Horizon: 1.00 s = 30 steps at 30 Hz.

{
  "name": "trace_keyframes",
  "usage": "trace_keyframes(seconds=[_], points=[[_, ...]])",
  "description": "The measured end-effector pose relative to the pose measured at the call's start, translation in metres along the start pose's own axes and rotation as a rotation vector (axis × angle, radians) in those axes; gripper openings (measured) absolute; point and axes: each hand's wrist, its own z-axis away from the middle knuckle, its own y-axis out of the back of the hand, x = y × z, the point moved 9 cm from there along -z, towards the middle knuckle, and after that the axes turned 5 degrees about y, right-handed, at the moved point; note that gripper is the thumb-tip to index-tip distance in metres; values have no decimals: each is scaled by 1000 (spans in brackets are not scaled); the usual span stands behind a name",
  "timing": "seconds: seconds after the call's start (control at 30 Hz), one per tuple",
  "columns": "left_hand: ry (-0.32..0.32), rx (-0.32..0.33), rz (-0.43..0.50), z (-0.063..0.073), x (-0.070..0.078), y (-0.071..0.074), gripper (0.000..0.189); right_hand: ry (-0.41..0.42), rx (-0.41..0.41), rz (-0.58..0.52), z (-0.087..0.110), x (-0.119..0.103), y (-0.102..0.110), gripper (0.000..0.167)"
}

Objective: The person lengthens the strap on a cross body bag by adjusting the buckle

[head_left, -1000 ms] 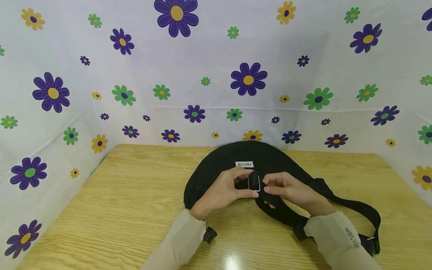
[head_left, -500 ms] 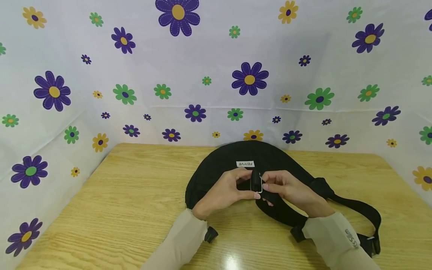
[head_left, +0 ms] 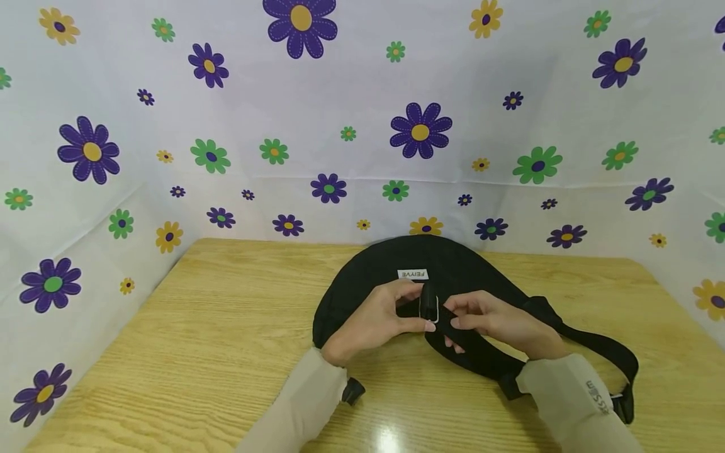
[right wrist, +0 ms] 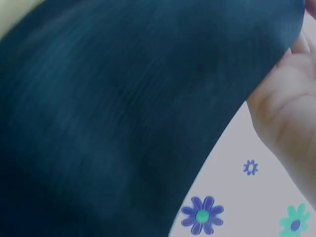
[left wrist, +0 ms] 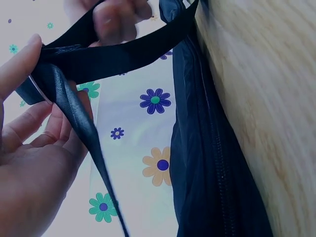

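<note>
A black sling bag (head_left: 351, 292) with a white label (head_left: 413, 274) lies on the table. In front of it my left hand (head_left: 370, 318) pinches a silver metal buckle (head_left: 437, 309) between thumb and fingers, with black webbing passing through it. Just to the right, my right hand (head_left: 498, 321) holds the black strap (head_left: 481, 358) between thumb and fingers. The left wrist view shows the strap (left wrist: 128, 59) folded through the buckle, one length hanging down. Strap fabric (right wrist: 138, 108) fills most of the right wrist view, blurred.
A small black clip end (head_left: 353, 391) lies beside the left sleeve. Near the right sleeve is another black plastic fitting (head_left: 511, 385), and a strap loop (head_left: 614, 352) curves over the wooden table (head_left: 198, 346). A flowered cloth (head_left: 351, 82) hangs behind.
My right hand first closes in on the buckle, then shifts right and away from it with the strap. The strap and its fitting slide right; my left hand stays nearly still.
</note>
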Motion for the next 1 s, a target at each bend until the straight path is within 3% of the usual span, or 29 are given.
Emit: trace_keyframes(seconds=[0.17, 0.3, 0.57, 0.8, 1.0], points=[[15, 8, -25, -1, -2, 2, 44, 4, -55, 17, 4, 1, 1, 18], [10, 9, -25, -1, -1, 2, 44, 25, -48, 37, 3, -1, 1, 16], [-4, 13, -52, -1, -1, 1, 30, 37, 30, 31, -4, -8, -1, 15], [-5, -2, -19, 0, -3, -4, 32, 0, 140, 53, -9, -8, -2, 19], [0, 4, -51, 0, -2, -3, 25, -30, 143, 92, -7, -7, 1, 15]])
